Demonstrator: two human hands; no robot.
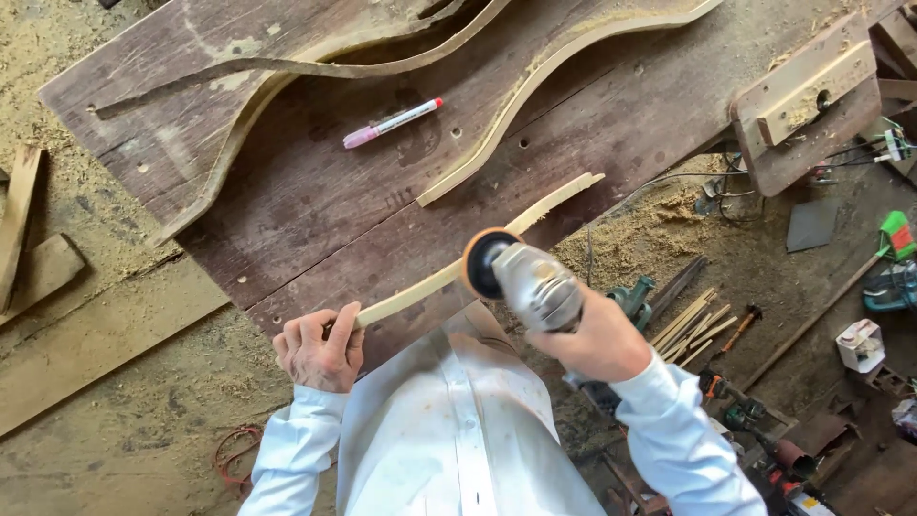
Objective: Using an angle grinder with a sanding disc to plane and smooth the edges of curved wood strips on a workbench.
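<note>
- Now a thin curved wood strip (449,272) is pinched by the left hand (320,349), steadied over the tabletop (315,220).
- A sander (521,277) is clasped in the right hand (597,339), its disc pressed against the strip.

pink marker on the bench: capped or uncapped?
Capped: the pink marker pen shows a red cap at its right end, lying flat on the brown wooden workbench.

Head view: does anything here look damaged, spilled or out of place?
Yes. The thin wood strip has a ragged, splintered far end past the bench edge. The left hand grips its near end; the right hand presses a sander on it. Sawdust and tools litter the floor.
</note>
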